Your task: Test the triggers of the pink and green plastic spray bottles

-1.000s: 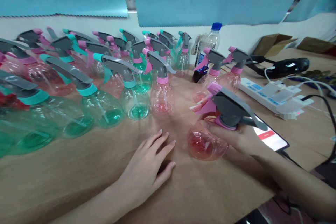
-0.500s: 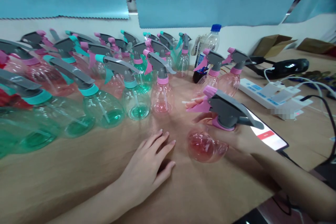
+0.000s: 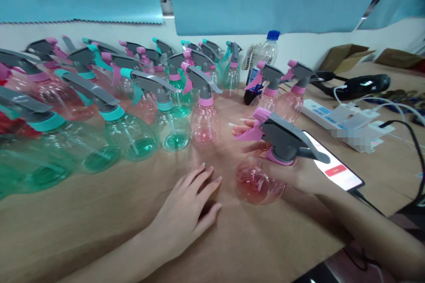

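My left hand lies palm down on the brown table, fingers a little spread, with nothing in it. To its right, my right hand grips a pink spray bottle round the neck from the right. Its trigger head is grey and pink and points left. Some of my right fingertips show behind the nozzle; the others are partly hidden by the bottle. A smaller-looking pink spray bottle stands beyond my left hand, beside a green spray bottle.
Several green and pink spray bottles crowd the left and back. Two pink spray bottles stand behind my right hand, near a blue-capped drink bottle. On the right are a lit phone, a white power strip, cables and a black headset.
My right hand and the pink spray bottle in it have shifted very slightly left. My left hand has stayed in place.
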### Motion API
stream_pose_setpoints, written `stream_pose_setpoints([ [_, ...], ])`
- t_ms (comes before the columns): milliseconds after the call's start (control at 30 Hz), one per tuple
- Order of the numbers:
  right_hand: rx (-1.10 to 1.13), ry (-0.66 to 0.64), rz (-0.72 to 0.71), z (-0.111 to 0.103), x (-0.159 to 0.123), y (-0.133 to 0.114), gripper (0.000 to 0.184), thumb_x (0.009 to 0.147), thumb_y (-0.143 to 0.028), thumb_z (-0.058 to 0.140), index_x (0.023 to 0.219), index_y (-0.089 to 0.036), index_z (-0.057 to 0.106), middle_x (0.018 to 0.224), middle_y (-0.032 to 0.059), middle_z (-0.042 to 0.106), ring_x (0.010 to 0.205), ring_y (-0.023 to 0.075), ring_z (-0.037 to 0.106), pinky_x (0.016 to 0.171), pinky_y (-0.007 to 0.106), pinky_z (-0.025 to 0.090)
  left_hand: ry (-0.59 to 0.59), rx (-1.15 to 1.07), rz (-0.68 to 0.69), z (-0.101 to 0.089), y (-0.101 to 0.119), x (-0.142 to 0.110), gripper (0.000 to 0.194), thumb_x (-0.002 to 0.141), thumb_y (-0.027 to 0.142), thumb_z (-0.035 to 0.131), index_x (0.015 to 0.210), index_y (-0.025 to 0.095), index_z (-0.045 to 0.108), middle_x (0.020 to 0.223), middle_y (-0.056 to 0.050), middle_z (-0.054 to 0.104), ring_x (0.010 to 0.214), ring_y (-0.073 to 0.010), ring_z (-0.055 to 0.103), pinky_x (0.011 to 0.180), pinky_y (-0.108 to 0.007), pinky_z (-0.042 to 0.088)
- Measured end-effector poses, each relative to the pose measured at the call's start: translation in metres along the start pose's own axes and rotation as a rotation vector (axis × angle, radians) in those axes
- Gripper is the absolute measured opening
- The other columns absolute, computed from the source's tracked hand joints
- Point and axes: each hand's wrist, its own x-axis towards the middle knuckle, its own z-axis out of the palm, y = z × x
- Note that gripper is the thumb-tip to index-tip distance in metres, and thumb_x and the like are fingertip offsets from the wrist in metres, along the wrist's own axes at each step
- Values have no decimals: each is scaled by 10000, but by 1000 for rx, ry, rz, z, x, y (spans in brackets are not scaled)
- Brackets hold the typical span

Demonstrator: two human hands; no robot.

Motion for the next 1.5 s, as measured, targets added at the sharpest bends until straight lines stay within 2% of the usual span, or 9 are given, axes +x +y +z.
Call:
stream_pose_setpoints([
  [200,-13,42,-6,0,-1,2,622,733,-199,634,1330,-293,486,931,35,748,823,247,728,764,382,593,8,-4,-3,1,0,0,397,929,324,496,1289,162,529,1388,-126,488,1306,-310,395,1001,-508,412],
  [300,-16,53,-14,0,-2,1,623,718,-178,641,1312,-299,497,915,31,747,808,247,730,736,370,599,11,-2,0,1,0,1,395,929,323,495,1285,158,533,1381,-130,494,1303,-311,399,994,-509,418],
  [600,10,33,0,0,-1,6,607,717,-185,629,1294,-322,498,928,19,736,833,256,727,783,412,580,12,4,6,0,0,1,394,926,320,502,1281,155,536,1378,-133,496,1302,-310,400,991,-512,419],
  [933,-8,-3,-2,-1,-2,2,405,739,-141,615,1110,-303,632,985,7,729,917,225,704,858,386,553,21,4,0,0,1,1,390,924,320,503,1282,169,533,1373,-123,503,1297,-302,407,994,-505,419],
  [1133,-59,1,29,-1,-2,-1,219,706,-125,598,875,-250,661,934,2,741,899,210,704,829,338,561,15,3,-4,-1,1,1,393,918,318,505,1280,169,538,1371,-124,506,1291,-306,416,988,-502,425],
  [1300,-111,51,47,-2,-3,-1,113,698,-167,601,787,-228,631,806,1,726,775,200,700,735,330,564,11,0,-7,-1,1,1,394,917,317,505,1278,162,539,1368,-128,509,1296,-305,411,997,-504,416],
  [1500,-172,92,58,-2,-4,-3,32,693,-237,624,720,-227,609,752,-12,685,674,167,650,651,297,539,22,-16,-15,-1,1,2,390,912,308,516,1278,175,538,1371,-118,507,1294,-301,415,999,-494,417],
])
